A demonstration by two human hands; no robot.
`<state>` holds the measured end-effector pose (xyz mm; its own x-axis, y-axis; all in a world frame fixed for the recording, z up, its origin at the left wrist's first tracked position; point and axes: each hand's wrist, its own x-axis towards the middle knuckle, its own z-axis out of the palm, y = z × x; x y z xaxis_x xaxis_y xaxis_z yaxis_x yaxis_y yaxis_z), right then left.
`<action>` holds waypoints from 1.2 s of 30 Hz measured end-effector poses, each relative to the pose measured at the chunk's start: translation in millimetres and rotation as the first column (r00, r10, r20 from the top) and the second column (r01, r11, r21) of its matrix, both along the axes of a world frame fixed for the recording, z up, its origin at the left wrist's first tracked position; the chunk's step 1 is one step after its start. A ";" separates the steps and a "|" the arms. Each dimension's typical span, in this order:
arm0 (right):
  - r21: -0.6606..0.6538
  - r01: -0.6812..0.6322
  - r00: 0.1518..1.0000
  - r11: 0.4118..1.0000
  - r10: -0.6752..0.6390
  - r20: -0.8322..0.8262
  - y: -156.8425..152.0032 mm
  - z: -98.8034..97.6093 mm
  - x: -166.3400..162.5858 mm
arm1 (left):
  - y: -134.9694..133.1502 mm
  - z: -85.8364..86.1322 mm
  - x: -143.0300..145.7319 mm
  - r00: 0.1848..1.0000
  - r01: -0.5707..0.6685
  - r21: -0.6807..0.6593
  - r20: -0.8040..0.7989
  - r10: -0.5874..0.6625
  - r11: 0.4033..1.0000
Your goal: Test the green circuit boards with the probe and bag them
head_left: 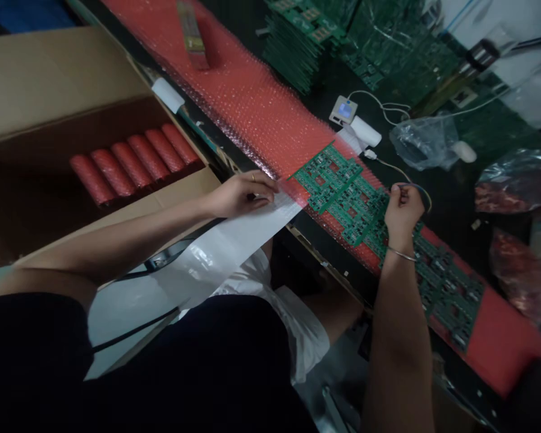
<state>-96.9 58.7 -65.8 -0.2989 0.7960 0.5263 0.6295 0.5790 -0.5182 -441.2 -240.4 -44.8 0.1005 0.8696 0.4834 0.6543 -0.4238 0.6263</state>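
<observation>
My left hand [246, 193], with a ring on one finger, has its fingers curled at the top end of a long, glossy white sheet [234, 237]. The sheet hangs down over the table edge toward my lap. Above the green circuit boards [356, 198], my right hand [403, 210] is closed in a pinch. Whatever it holds, if anything, is too small to make out. Under the boards, which lie in a row, is a strip of red bubble wrap [252, 114]. A thin cable [397, 170] curves just behind my right hand.
To the left, an open cardboard box [58, 78] holds several red bubble-wrapped rolls [126, 165]. A brush [192, 36] lies on the wrap's far end. Behind stand stacked green boards [293, 54], a small white device [344, 110], a clear bag [426, 138] and bags of reddish parts [518, 270].
</observation>
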 end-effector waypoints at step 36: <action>-0.013 -0.042 0.994 0.999 0.040 -0.100 18.5 -17.0 -6.7 | 238.8 15.3 142.5 0.771 0.284 -0.149 -0.552 -0.318 0.947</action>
